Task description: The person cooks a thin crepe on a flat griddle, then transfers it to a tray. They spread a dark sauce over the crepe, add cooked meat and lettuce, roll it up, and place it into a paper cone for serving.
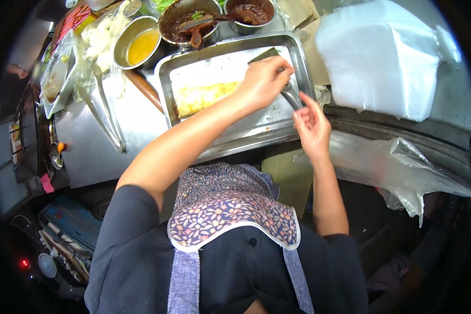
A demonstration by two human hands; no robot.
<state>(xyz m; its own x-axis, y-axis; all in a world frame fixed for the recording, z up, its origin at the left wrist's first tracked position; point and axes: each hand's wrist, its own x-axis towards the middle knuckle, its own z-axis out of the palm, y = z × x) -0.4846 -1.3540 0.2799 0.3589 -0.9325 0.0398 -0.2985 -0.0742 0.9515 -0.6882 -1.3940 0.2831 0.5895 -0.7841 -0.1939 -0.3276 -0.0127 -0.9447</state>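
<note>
Left hand (264, 81): reaches across the steel tray (298, 57) in the upper middle of the frame, fingers closed around the handle of a flat metal scraper (269, 54) whose blade lies on the tray's upper right part.
Right hand (311, 125): at the tray's right rim, fingers curled and pinching the lower end of a thin metal piece (292, 97) (whether this belongs to the scraper, I cannot tell).
Rolled food (206, 97): a pale yellow roll lying on a white sheet (214, 68) in the left half of the tray, just left of the left hand, apart from the blade.
Around, upper left: a steel bowl of yellow liquid (140, 46), a bag of white pieces (102, 36), long tongs (107, 112) on the steel counter (136, 125).
Around, top: two bowls of dark red-brown sauce (191, 23) (250, 13), the left one with a spoon in it, both touching the tray's far rim.
In the way: the left forearm crosses the tray's lower half and hides part of it.
Right side: a stack of white foam boxes (382, 55) near the tray's right edge; clear plastic bags (392, 162) below them, beside the right wrist.
Open room: bare tray floor between the roll and the near rim; bare counter left of the tray.
</note>
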